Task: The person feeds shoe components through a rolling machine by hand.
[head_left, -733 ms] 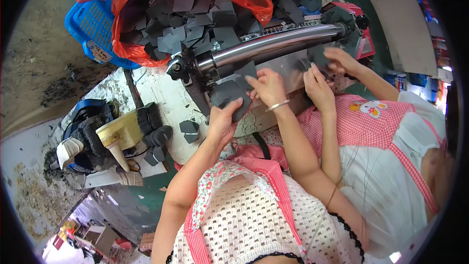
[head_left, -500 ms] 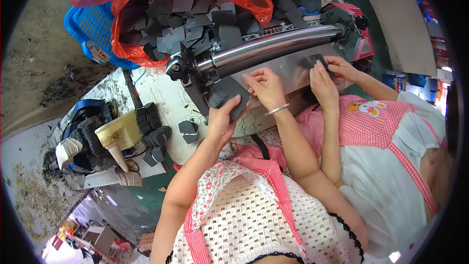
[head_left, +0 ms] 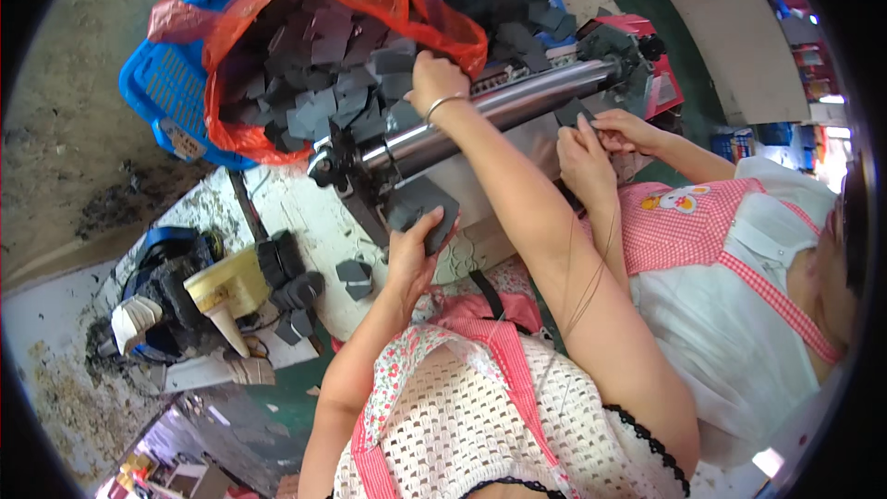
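My left hand (head_left: pixel 413 254) grips a small stack of dark grey flat pieces (head_left: pixel 423 206), thumb on top, near the left end of the metal roller (head_left: pixel 508 111). My right hand (head_left: pixel 438 83), with a bracelet at the wrist, reaches across the roller to the edge of a heap of similar dark pieces (head_left: pixel 319 111). Its fingers are curled together; what is in them, if anything, is hidden. The heap lies in a red plastic bag (head_left: pixel 217 97), set inside a blue basket (head_left: pixel 148 74) behind the roller.
At the right, a co-worker's hands (head_left: pixel 591 152) hold a dark piece beside the roller. A black knob (head_left: pixel 323 166) sticks out at the roller's left end. Bundles of dark pieces (head_left: pixel 354 277) and a dirty machine with a cream-coloured part (head_left: pixel 226 282) stand at the left.
My right hand has moved from in front of the roller, near the left-hand stack, over the roller to the bag's heap. My left hand still holds its stack. The view has shifted slightly.
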Motion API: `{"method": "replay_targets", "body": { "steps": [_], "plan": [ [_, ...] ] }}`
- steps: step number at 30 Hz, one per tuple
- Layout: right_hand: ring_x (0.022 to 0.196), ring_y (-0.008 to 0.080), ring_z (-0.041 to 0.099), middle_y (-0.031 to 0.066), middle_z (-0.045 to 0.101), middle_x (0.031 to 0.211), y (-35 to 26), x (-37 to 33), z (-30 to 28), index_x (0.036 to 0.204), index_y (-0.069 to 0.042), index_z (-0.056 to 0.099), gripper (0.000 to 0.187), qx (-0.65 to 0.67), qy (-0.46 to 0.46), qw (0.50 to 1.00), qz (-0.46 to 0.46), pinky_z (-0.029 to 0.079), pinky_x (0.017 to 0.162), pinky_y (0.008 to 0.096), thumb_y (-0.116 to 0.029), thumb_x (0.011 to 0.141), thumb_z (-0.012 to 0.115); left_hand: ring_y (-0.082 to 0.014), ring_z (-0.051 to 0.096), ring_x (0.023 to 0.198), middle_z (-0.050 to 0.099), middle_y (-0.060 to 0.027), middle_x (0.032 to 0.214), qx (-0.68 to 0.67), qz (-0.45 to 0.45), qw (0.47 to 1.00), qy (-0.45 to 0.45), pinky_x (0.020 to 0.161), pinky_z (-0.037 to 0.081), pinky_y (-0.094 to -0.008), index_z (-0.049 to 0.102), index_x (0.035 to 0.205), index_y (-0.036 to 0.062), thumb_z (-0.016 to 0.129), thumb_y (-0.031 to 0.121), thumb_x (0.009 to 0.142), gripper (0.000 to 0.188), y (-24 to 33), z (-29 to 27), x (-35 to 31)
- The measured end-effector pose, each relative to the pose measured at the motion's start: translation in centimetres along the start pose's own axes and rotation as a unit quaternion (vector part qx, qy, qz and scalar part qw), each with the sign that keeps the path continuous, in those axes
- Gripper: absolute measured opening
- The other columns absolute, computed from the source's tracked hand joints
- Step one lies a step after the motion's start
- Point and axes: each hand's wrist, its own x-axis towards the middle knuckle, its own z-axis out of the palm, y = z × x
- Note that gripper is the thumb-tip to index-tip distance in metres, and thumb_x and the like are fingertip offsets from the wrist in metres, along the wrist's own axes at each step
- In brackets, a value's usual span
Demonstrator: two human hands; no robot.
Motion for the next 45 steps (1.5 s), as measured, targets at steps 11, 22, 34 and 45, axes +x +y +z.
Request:
{"method": "replay_targets", "body": {
  "steps": [11, 22, 34, 45],
  "plan": [
    [0.082, 0.0342, 0.065, 0.0224, 0.065, 0.085, -5.6, 10.5, 4.6, 0.086, -0.001, 0.066, 0.020, 0.099, 0.174, 0.957, -0.210, 0.052, 0.077, 0.0477, -0.010, 0.082, 0.048, -0.0239, 0.066, 0.086, 0.064, -0.0154, 0.100, 0.157, 0.170, 0.973, 0.008, 0.077, 0.056, -0.0342, 0.054, 0.114, -0.0072, 0.064, 0.001, 0.083, 0.033, 4.1, 6.1, -6.6],
    [0.086, 0.0344, 0.064, 0.0207, 0.065, 0.088, -10.6, 13.9, 7.6, 0.088, -0.002, 0.066, 0.021, 0.118, 0.235, 0.941, -0.212, 0.050, 0.080, 0.0463, -0.012, 0.080, 0.050, -0.0299, 0.063, 0.100, 0.057, -0.0186, 0.115, 0.153, 0.419, 0.895, 0.008, 0.085, 0.055, -0.0351, 0.050, 0.121, -0.0043, 0.066, 0.008, 0.085, 0.041, 18.5, 4.8, -1.3],
    [0.085, 0.0321, 0.063, 0.0174, 0.063, 0.089, -11.6, 13.0, 7.3, 0.087, -0.005, 0.065, 0.017, -0.047, 0.307, 0.913, -0.264, 0.050, 0.080, 0.0436, -0.014, 0.079, 0.053, -0.0226, 0.065, 0.090, 0.062, -0.0091, 0.101, 0.110, 0.352, 0.929, -0.026, 0.079, 0.057, -0.0365, 0.057, 0.109, 0.0046, 0.066, 0.002, 0.080, 0.031, 21.9, 2.2, 2.9],
    [0.085, 0.0368, 0.062, 0.0211, 0.063, 0.094, -11.5, 11.0, 4.3, 0.093, -0.003, 0.058, 0.016, 0.058, 0.191, 0.960, -0.198, 0.050, 0.078, 0.0478, -0.013, 0.086, 0.049, -0.0254, 0.065, 0.088, 0.062, -0.0103, 0.100, 0.058, 0.312, 0.948, -0.036, 0.078, 0.056, -0.0389, 0.054, 0.108, 0.0018, 0.066, 0.000, 0.078, 0.033, 22.2, 0.6, 7.0]
  ]
}}
